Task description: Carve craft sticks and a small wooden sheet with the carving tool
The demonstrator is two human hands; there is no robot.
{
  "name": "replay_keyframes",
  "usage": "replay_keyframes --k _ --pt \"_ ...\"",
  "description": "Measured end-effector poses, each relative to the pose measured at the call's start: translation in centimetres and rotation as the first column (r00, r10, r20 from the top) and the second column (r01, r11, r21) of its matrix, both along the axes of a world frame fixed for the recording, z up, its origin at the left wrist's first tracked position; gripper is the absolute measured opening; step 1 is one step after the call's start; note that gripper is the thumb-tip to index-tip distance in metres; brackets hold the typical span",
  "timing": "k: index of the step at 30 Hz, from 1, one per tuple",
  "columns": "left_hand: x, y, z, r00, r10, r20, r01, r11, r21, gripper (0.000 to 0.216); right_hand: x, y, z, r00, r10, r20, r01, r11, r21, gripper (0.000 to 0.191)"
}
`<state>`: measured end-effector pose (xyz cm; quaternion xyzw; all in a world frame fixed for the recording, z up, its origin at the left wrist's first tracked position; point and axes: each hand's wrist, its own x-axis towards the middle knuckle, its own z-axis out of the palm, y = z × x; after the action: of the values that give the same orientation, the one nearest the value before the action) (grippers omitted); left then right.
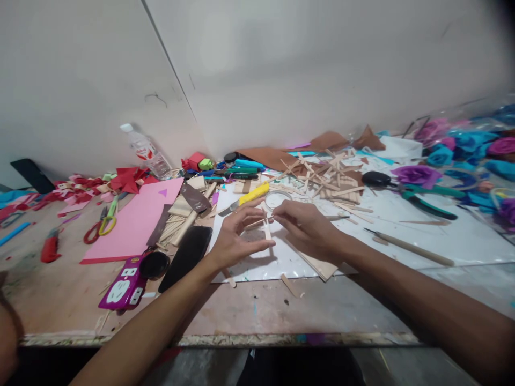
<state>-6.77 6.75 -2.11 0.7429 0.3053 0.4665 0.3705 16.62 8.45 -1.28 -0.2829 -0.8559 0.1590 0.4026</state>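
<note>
Over the white sheet point(241, 271), my left hand point(237, 238) curls its fingers and thumb around a small piece made of pale wooden craft sticks point(267, 229). Fingertips and thumb of my right hand point(303, 228) are pinched at the end of a thin wooden strip point(261, 220) that crosses this piece; the exact contact is partly hidden. Just beyond the hands lie a yellow utility knife point(253, 194) and a clear tape ring point(278, 199). A thin wooden board point(316, 262) lies below my right hand.
A heap of wooden sticks point(333, 174) lies behind the hands. At right are a wooden-handled tool point(410, 247) and green-handled pliers point(428, 202). A black phone point(187, 257), purple power strip point(124, 284), scissors point(108, 220) and plastic bottle point(147, 153) are at left.
</note>
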Motion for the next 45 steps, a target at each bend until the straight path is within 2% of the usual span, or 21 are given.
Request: replay_keyframes --k 13,17,21,27,45 --pt "-0.2 0.0 -0.2 0.999 -0.025 -0.032 0.025 1.0 -0.018 0.059 0.3 0.1 -0.2 0.999 0.03 0.034 -0.031 0.999 0.02 0.012" --pt "-0.2 0.1 -0.1 0.998 -0.007 -0.063 0.01 0.998 0.058 0.059 0.1 0.2 0.2 1.0 0.005 -0.026 -0.003 0.997 0.077 0.011" --pt "0.2 -0.1 0.2 0.99 0.023 -0.137 -0.001 0.987 0.158 0.059 0.1 0.7 0.3 0.994 0.052 -0.101 -0.034 0.985 0.167 0.012" --pt "0.4 -0.3 0.3 0.974 0.062 -0.219 -0.015 0.978 0.209 0.055 0.4 1.0 0.6 0.99 0.135 -0.051 -0.123 0.975 0.186 0.018" --pt "0.2 -0.3 0.2 0.993 0.028 -0.118 -0.02 0.998 0.068 0.056 0.6 1.5 -0.5 0.998 0.067 0.014 -0.068 0.983 0.169 0.01"
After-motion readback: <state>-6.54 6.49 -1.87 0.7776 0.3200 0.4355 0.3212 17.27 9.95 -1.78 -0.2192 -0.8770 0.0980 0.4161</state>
